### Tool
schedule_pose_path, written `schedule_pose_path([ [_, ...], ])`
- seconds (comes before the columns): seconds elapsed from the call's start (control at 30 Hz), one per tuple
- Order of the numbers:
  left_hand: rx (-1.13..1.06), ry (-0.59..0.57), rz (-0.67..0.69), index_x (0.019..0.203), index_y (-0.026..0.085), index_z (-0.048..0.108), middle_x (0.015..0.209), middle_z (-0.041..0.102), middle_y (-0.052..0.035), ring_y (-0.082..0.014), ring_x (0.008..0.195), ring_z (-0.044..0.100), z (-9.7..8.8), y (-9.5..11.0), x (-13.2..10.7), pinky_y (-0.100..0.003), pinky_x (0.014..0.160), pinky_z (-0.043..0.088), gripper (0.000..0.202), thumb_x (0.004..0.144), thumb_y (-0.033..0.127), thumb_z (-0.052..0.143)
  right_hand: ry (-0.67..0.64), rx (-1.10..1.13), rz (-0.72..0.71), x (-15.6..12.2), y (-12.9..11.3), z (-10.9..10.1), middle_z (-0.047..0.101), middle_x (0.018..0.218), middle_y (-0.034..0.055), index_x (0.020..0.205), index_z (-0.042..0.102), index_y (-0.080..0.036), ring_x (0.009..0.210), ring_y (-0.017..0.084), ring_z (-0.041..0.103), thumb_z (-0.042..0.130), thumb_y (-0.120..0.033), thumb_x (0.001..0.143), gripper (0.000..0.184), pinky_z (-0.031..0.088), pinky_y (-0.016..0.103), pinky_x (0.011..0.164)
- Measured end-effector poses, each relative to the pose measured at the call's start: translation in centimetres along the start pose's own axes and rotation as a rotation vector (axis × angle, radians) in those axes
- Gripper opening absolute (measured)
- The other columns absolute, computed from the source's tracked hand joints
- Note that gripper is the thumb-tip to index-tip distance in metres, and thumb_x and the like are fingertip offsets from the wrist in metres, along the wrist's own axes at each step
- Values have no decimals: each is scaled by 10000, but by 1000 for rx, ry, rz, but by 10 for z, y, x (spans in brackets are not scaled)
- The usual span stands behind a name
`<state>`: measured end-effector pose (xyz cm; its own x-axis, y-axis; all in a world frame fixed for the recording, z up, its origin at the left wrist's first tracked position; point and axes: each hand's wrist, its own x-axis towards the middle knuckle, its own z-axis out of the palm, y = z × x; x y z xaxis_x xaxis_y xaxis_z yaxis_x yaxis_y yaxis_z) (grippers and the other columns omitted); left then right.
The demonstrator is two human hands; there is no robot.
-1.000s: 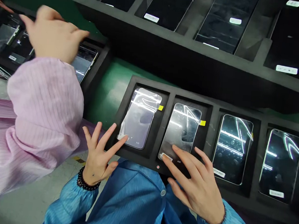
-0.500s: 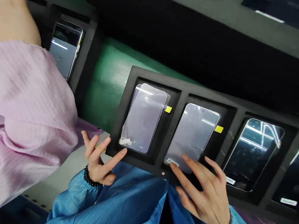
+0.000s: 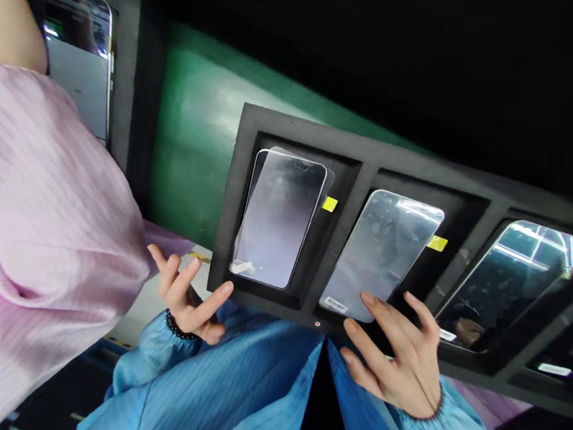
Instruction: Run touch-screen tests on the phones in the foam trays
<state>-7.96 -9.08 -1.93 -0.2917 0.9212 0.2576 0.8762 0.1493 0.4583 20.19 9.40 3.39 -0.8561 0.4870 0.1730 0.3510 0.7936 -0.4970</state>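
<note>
In the head view my left hand (image 3: 189, 300), a black bead bracelet at its wrist, is open by the near left corner of a black foam tray (image 3: 345, 143). Its index fingertip is close to the near edge, below a smartphone (image 3: 280, 221). A clear film lies askew over that phone, with a yellow tab (image 3: 329, 204) at its right and a white label at the lower left. My right hand (image 3: 399, 352) has its fingers spread, one fingertip over the lower end of a second smartphone (image 3: 384, 250). This phone also has a yellow tab (image 3: 437, 243) and a white label.
Further right in the tray lie a dark phone (image 3: 516, 282) and part of another with a white label (image 3: 554, 369). At left, a co-worker's pink sleeve (image 3: 56, 215) and hand reach past a phone (image 3: 81, 70) in another black tray. A green work surface (image 3: 193, 140) shows between the trays.
The view has shifted, and the left tray and co-worker's arm sit further left in it. My right index fingertip has come off the second phone's label area. My left hand has barely changed.
</note>
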Motion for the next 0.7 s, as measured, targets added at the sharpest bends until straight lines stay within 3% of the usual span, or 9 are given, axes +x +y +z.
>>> schedule_pose_path([
  [0.1,-22,192,242,1475,384,516,1645,361,-29,-286,1553,274,3,3,16,-646,1295,118,586,971,569,281,32,14,17,1,-1,1,724,1149,56,1150,702,-293,1020,192,668,533,-244,971,251,355,499,1162],
  [0.17,-9,103,235,1468,359,543,1646,372,-34,-281,1568,257,1,4,23,-606,1312,111,577,987,562,298,-1,-10,16,3,-2,0,732,1156,45,1205,708,-300,1012,184,661,524,-241,980,296,321,483,1191],
  [0.27,-8,8,189,1307,367,691,1547,494,-52,-353,1545,289,-2,2,20,-660,1297,94,546,963,625,353,-63,-44,17,5,-3,-1,732,1185,61,1215,719,-256,1021,183,651,464,-295,1028,319,273,466,1225],
  [0.43,17,174,177,1235,334,691,1548,457,-63,-384,1515,316,1,-6,7,-731,1236,202,610,903,700,333,37,-13,8,2,-3,1,696,1184,63,1139,710,-291,1038,181,652,519,-236,973,260,328,482,1190],
  [0.6,26,176,194,1105,304,702,1560,434,-34,-376,1503,325,2,-6,7,-757,1229,186,561,906,686,342,27,-20,-12,3,-2,-1,709,1164,45,1151,727,-317,1029,171,654,544,-223,952,286,313,463,1210],
  [0.7,54,111,191,1107,327,734,1494,484,-71,-375,1514,295,-1,-5,10,-752,1236,174,557,925,655,322,-11,-37,-13,5,-3,-2,737,1156,34,1181,735,-304,1034,163,648,503,-258,1001,297,261,454,1249],
])
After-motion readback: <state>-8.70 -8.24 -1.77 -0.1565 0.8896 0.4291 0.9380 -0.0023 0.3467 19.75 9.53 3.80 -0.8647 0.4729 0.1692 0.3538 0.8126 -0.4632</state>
